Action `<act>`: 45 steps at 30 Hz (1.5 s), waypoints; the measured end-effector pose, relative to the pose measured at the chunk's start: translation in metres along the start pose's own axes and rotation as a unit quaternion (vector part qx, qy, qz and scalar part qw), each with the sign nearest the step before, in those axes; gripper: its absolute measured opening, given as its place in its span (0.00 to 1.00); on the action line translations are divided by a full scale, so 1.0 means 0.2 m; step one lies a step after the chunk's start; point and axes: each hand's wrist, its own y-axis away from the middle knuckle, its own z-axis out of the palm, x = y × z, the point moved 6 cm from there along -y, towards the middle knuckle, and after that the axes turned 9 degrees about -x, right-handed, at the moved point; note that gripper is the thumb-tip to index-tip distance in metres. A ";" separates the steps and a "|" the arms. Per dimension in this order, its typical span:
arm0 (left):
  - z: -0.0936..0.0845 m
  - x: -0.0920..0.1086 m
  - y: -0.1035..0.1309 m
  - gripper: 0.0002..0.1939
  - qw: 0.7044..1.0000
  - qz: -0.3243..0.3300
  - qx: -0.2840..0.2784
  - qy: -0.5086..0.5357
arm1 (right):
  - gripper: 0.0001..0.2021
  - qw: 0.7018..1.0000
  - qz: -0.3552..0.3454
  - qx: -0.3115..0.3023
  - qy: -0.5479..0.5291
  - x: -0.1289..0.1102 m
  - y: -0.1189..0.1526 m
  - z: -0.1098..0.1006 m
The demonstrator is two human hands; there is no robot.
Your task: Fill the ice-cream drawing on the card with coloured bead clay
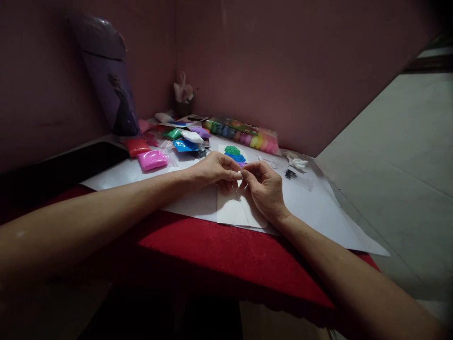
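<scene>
Reaching past the pink packet [153, 161] with the left hand [216, 169], curled nearly shut, apparently pinching a small white piece [240, 175]. Holding it above the white card [233, 211], near the blue patch [235, 157]. Meeting it with the right hand [266, 189], fingers curled; cannot tell whether also gripping.

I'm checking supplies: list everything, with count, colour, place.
Packets: several, pink, red, blue, green, white, purple, left
Long pack: one, multicoloured, back
Cards: two, white with colours, centre and back
Sheet: one, white, under packets
Cloth: one, red, under sheet
Container: one, purple, back left
Slab: one, black, left
Cup: one, dark, back corner
Crumpled item: one, white, right
Clump: one, black, right
Walls: two, pinkish, back and left
Tiling: pale, right
Left hand: one, bare, centre
Right hand: one, bare, centre
</scene>
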 end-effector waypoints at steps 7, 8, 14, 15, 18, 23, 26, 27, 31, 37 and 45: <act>-0.02 0.02 0.01 0.05 0.999 0.006 0.043 -0.022 | 0.06 0.999 0.010 -0.030 -0.009 0.01 0.00 0.02; -0.02 0.02 0.01 0.05 0.999 0.009 0.046 -0.024 | 0.07 0.999 0.009 -0.034 -0.012 0.01 0.00 0.02; -0.03 0.00 0.00 0.07 0.999 0.010 0.040 0.008 | 0.09 0.998 -0.003 -0.041 -0.050 0.00 0.00 0.02; -0.03 0.00 0.00 0.08 0.999 0.008 0.042 0.023 | 0.10 0.997 -0.006 -0.047 -0.061 0.00 0.00 0.03; -0.02 -0.02 0.00 0.09 0.997 0.002 0.035 0.062 | 0.10 0.995 -0.018 -0.060 -0.073 0.00 0.00 0.04; 0.00 -0.02 0.00 0.14 0.996 -0.012 -0.002 0.092 | 0.07 0.995 -0.021 -0.061 -0.079 0.00 0.01 0.05; 0.01 -0.01 0.01 0.18 0.995 -0.009 -0.002 0.096 | 0.06 0.996 -0.010 -0.057 -0.074 0.01 0.01 0.05; 0.01 -0.01 0.01 0.19 0.996 -0.009 -0.001 0.094 | 0.06 0.996 -0.007 -0.056 -0.065 0.01 0.01 0.04; 0.00 -0.02 0.00 0.18 0.997 -0.010 0.005 0.074 | 0.05 0.998 -0.010 -0.057 -0.036 0.01 0.01 0.04; 0.00 -0.01 0.01 0.11 0.997 0.004 0.012 0.075 | 0.08 0.999 -0.016 -0.041 -0.015 0.01 0.01 0.04; -0.02 0.01 0.01 0.06 0.995 0.000 0.053 0.087 | 0.05 1.000 -0.004 -0.027 0.006 0.00 0.01 0.03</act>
